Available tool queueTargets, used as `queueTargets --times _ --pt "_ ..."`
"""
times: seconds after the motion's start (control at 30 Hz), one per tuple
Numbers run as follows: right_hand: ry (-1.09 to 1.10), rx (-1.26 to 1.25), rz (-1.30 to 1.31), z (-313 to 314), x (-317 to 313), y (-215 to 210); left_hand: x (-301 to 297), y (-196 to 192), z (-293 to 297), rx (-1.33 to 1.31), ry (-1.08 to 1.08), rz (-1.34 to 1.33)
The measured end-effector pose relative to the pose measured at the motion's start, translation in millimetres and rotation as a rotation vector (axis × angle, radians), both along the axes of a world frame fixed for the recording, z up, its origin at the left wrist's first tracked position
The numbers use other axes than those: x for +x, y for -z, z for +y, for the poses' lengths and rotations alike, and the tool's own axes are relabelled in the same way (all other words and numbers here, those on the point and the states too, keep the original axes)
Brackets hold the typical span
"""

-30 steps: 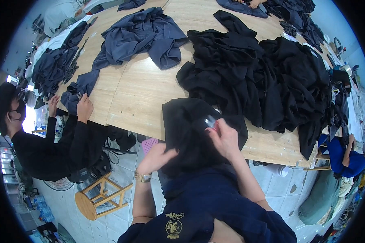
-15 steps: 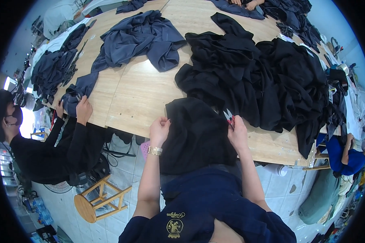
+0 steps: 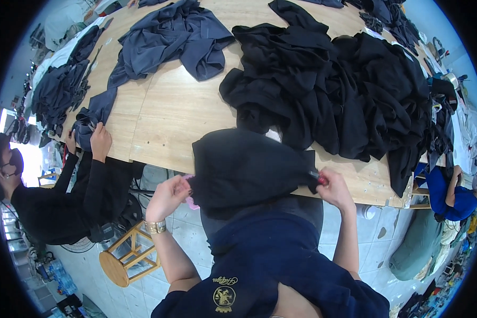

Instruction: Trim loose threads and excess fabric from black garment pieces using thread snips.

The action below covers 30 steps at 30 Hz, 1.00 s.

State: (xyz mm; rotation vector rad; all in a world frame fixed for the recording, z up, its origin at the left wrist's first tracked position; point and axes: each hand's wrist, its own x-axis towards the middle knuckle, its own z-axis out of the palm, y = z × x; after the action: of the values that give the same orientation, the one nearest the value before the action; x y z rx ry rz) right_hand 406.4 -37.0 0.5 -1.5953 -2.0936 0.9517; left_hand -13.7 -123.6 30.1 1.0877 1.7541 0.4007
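Observation:
A black garment [image 3: 244, 169] lies over the near edge of the wooden table [image 3: 180, 114] and hangs toward me. My left hand [image 3: 167, 196], with a gold watch on the wrist, grips its left edge just off the table. My right hand [image 3: 331, 185] pinches its right corner and also holds a small red tool, mostly hidden by the fingers. The cloth is stretched between both hands.
A big heap of black garments [image 3: 350, 90] covers the table's right half, and dark blue ones [image 3: 169, 42] lie at the far left. A person in black [image 3: 63, 196] works at the left edge. A wooden stool [image 3: 124, 257] stands below; another person in blue [image 3: 450, 193] sits right.
The black garment has been pulled toward me and spread wider. My left hand dropped below the table edge; my right hand moved out to the right corner.

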Motion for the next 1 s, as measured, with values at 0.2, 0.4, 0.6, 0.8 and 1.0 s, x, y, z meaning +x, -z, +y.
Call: queueTargets --times 0.2,0.4,0.6,0.8,1.0 --pt "-0.075 -0.344 -0.016 -4.4 10.9 -3.5 25.5 0.7 -1.0 0.239 0.04 0.483" --pt "0.118 -0.086 0.094 13.3 14.3 -14.3 98.7 -12.5 36.6 0.509 0.442 0.695" --pt "0.145 0.047 0.16 13.6 6.7 -16.3 127.6 19.3 23.8 0.53 0.399 0.7" --pt "0.139 0.017 0.229 15.4 -17.1 0.5 147.2 41.2 -4.5 0.775 0.187 0.393" --pt "-0.014 0.047 0.221 21.9 -58.7 -8.5 140.6 61.3 -4.0 0.529 -0.281 -0.024"
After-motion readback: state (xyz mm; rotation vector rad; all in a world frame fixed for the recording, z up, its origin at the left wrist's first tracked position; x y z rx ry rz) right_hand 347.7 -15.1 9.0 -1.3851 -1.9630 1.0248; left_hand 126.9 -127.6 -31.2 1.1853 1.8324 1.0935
